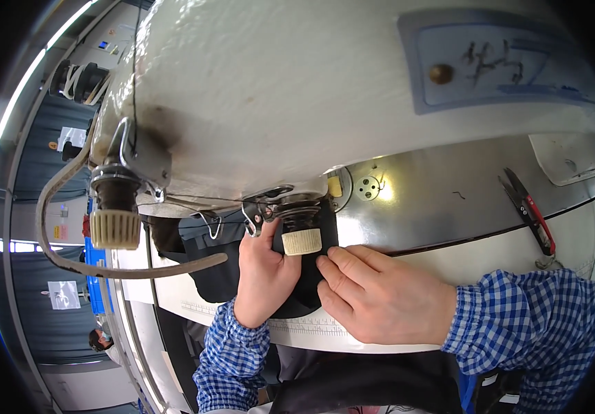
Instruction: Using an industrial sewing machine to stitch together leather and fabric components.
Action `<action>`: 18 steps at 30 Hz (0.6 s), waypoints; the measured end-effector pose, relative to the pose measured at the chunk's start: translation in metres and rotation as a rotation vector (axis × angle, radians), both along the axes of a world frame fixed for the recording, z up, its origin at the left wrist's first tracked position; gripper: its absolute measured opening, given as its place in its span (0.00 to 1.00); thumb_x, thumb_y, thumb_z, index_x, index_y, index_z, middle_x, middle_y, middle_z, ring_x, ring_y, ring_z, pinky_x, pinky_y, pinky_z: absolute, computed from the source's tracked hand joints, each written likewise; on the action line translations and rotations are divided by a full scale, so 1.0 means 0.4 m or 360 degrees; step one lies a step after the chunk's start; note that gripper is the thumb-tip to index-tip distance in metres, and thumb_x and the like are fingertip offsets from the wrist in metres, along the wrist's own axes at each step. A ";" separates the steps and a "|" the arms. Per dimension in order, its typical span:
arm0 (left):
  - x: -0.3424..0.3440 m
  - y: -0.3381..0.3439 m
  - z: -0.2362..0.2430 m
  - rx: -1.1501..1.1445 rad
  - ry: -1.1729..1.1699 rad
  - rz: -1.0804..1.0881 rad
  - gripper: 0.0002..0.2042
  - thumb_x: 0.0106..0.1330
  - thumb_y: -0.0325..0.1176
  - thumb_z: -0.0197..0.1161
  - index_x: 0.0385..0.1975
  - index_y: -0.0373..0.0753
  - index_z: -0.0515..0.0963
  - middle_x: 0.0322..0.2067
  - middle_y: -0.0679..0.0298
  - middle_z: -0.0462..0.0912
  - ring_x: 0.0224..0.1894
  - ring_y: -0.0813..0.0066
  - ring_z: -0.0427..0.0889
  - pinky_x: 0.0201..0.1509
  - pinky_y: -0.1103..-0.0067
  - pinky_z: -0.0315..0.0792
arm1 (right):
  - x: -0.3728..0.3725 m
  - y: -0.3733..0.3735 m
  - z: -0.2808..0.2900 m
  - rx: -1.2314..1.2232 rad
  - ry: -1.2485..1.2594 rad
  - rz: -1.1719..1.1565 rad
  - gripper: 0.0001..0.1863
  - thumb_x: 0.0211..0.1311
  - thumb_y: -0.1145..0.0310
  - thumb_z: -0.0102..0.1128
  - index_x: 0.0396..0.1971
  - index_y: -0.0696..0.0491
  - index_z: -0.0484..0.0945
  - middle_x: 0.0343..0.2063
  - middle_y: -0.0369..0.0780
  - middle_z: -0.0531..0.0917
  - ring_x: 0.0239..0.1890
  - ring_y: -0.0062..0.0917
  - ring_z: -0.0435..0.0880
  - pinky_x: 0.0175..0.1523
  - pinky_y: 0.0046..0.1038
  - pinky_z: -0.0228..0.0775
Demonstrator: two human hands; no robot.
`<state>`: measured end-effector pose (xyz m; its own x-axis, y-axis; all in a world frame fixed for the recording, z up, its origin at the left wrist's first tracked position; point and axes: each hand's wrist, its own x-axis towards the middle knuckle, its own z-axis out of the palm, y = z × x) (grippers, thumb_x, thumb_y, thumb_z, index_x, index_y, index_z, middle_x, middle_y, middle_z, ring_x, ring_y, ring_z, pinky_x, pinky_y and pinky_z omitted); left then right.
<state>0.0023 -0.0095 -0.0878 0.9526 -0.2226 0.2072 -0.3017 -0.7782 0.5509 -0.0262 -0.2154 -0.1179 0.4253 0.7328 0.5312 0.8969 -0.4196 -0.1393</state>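
A white sewing machine fills the upper view. Beneath its tension knobs lies black fabric on a pale worktop with a printed ruler. My left hand is on the fabric under the right-hand cream knob, thumb pointing up toward the metal guides; its fingertips are hidden, so I cannot tell its grip. Right of that knob, my right hand rests with slightly bent fingers on the fabric's right edge; its thumb is out of sight. The needle is hidden by the machine.
Red-handled scissors lie at the right on the worktop, beside the steel bed plate. A bent hose arcs across the left. Behind are grey curtains, a blue bin and a masked person at lower left.
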 end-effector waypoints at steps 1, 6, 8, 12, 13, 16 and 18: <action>0.000 -0.001 -0.001 -0.0003 0.0001 0.0005 0.09 0.71 0.24 0.63 0.48 0.35 0.80 0.41 0.62 0.85 0.44 0.73 0.82 0.60 0.75 0.71 | 0.000 -0.002 0.003 -0.0034 -0.0019 0.0008 0.14 0.60 0.65 0.58 0.38 0.60 0.81 0.47 0.53 0.85 0.54 0.42 0.82 0.60 0.39 0.77; 0.008 0.017 -0.030 0.0031 -0.0120 -0.0032 0.09 0.69 0.23 0.66 0.47 0.35 0.80 0.39 0.63 0.86 0.42 0.77 0.82 0.50 0.80 0.74 | 0.010 0.002 -0.001 -0.0025 -0.0141 0.0020 0.18 0.58 0.63 0.58 0.40 0.63 0.83 0.43 0.51 0.87 0.48 0.38 0.82 0.52 0.35 0.77; 0.008 0.014 -0.028 0.0091 -0.0112 -0.0018 0.09 0.68 0.23 0.67 0.47 0.34 0.80 0.39 0.63 0.86 0.42 0.78 0.82 0.50 0.81 0.75 | 0.012 0.008 -0.005 0.0075 -0.0117 -0.0055 0.18 0.58 0.63 0.58 0.40 0.62 0.83 0.44 0.52 0.86 0.48 0.39 0.82 0.52 0.35 0.77; 0.027 0.016 -0.023 0.0177 -0.0142 -0.0083 0.10 0.66 0.23 0.69 0.45 0.33 0.80 0.41 0.64 0.87 0.43 0.80 0.82 0.50 0.82 0.75 | 0.016 0.006 0.001 -0.0025 -0.0022 -0.0080 0.15 0.59 0.64 0.59 0.39 0.61 0.82 0.46 0.53 0.84 0.56 0.43 0.81 0.61 0.39 0.77; 0.028 0.018 -0.022 0.0193 -0.0144 -0.0093 0.10 0.66 0.23 0.69 0.45 0.33 0.80 0.41 0.64 0.87 0.43 0.80 0.82 0.50 0.82 0.75 | 0.015 0.007 0.005 -0.0026 -0.0055 -0.0080 0.15 0.58 0.64 0.59 0.38 0.61 0.82 0.46 0.53 0.84 0.56 0.43 0.81 0.61 0.39 0.77; 0.034 0.006 -0.023 -0.0419 0.0083 -0.0102 0.08 0.66 0.24 0.70 0.43 0.33 0.80 0.41 0.65 0.87 0.45 0.81 0.81 0.54 0.82 0.74 | 0.012 0.008 -0.005 0.0009 -0.0096 -0.0118 0.14 0.58 0.64 0.59 0.36 0.61 0.81 0.45 0.54 0.85 0.56 0.45 0.82 0.60 0.41 0.78; 0.035 -0.011 -0.014 -0.0340 0.0081 -0.0033 0.08 0.66 0.23 0.70 0.43 0.33 0.80 0.42 0.64 0.87 0.46 0.81 0.81 0.55 0.81 0.74 | 0.009 0.008 -0.008 0.0033 -0.0094 -0.0150 0.14 0.58 0.64 0.59 0.35 0.61 0.80 0.45 0.55 0.85 0.55 0.47 0.83 0.60 0.41 0.78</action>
